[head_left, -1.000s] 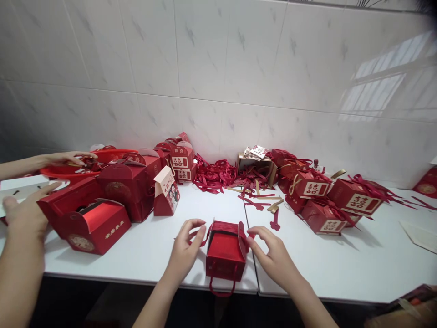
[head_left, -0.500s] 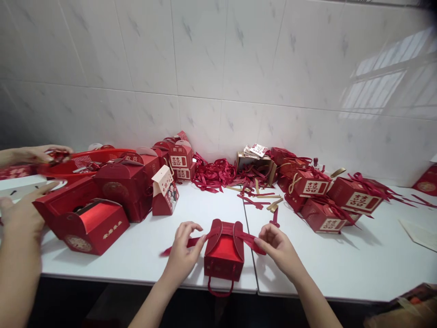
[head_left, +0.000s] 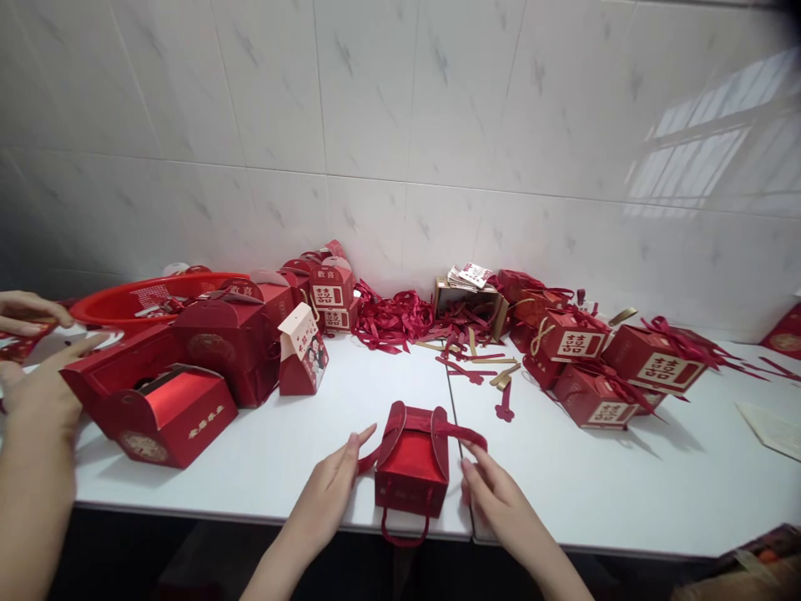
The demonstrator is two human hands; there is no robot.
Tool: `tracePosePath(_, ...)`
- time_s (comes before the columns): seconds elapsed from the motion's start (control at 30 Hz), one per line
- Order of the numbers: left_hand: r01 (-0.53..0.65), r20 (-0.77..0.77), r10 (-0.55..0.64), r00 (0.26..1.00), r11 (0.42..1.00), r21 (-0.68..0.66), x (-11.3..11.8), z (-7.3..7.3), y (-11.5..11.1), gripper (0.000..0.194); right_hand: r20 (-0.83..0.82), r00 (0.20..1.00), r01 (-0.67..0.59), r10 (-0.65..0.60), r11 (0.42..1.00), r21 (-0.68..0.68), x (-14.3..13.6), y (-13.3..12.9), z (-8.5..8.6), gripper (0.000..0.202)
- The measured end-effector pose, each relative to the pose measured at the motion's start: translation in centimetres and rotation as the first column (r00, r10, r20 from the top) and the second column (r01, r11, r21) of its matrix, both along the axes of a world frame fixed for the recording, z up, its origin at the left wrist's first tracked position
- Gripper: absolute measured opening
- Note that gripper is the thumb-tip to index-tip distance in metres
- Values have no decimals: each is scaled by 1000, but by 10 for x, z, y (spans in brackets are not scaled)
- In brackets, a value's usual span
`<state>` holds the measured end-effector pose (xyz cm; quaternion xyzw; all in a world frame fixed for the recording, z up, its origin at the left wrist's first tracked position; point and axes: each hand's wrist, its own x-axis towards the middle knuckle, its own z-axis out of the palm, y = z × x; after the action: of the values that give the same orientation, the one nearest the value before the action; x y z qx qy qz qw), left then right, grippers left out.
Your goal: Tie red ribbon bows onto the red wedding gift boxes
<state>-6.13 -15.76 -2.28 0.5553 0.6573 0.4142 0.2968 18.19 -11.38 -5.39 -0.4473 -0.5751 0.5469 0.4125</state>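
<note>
A small red gift box (head_left: 410, 494) stands near the table's front edge, with a red cord handle (head_left: 404, 542) hanging toward me. A red ribbon (head_left: 464, 431) runs through the curved flaps at its top and sticks out on both sides. Left of the box is my left hand (head_left: 326, 488), its fingers stretched out beside the ribbon's left end. My right hand (head_left: 501, 497) is by the box's right side, fingers apart and slightly bent. The ribbon's right end curls over by its index finger. Neither hand pinches the ribbon.
Red boxes (head_left: 229, 346) and a red basket (head_left: 100, 307) stand left, beside a co-worker's hands (head_left: 43, 401). Tangled ribbons (head_left: 397, 317) and a box of strips (head_left: 497, 317) lie at the back. Finished-looking ribboned boxes (head_left: 591, 396) are stacked right. A table seam (head_left: 455, 392) passes the box.
My hands have let go of the ribbon ends and moved down and inward to the box's sides. The co-worker's far hand has moved left from the basket.
</note>
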Motion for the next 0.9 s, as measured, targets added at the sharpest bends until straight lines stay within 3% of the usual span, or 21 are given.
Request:
tracePosePath(0.1,-74,86,71,994,997,27,0,2,-4,52,-372,910,140,-182,981,-135,-6,1,-16,61)
tracePosePath(0.2,-15,108,9,994,998,55,3,-1,-11,43,-586,758,143,-284,951,-275,-14,-5,-20,58)
tracePosePath(0.3,73,88,-71,994,997,-13,3,-6,-15,37,-652,658,131,-377,910,-394,-25,-10,-18,43)
tracePosePath(0.37,63,65,-58,996,995,-76,1,-9,-15,34,-660,616,171,-430,891,-420,-31,-9,-19,32)
tracePosePath(0.5,-131,57,137,989,987,-94,-3,-13,-7,45,-659,591,280,-465,885,-373,-29,0,-20,20)
tracePosePath(0.57,-196,197,193,961,981,-5,0,-13,-3,53,-645,586,345,-490,872,-349,-23,3,-18,22)
tracePosePath(0.63,-211,454,149,879,973,90,8,-12,0,60,-624,590,400,-512,857,-325,-18,4,-12,28)
tracePosePath(0.73,-167,785,52,618,984,67,23,-9,2,56,-624,587,438,-516,850,-292,-17,4,-2,34)
tracePosePath(0.83,-203,934,105,342,979,-35,34,-6,5,23,-634,588,445,-502,855,-265,-19,7,3,29)
tracePosePath(0.9,-258,968,154,198,961,-100,38,-3,9,12,-637,581,442,-506,854,-275,-18,12,4,24)
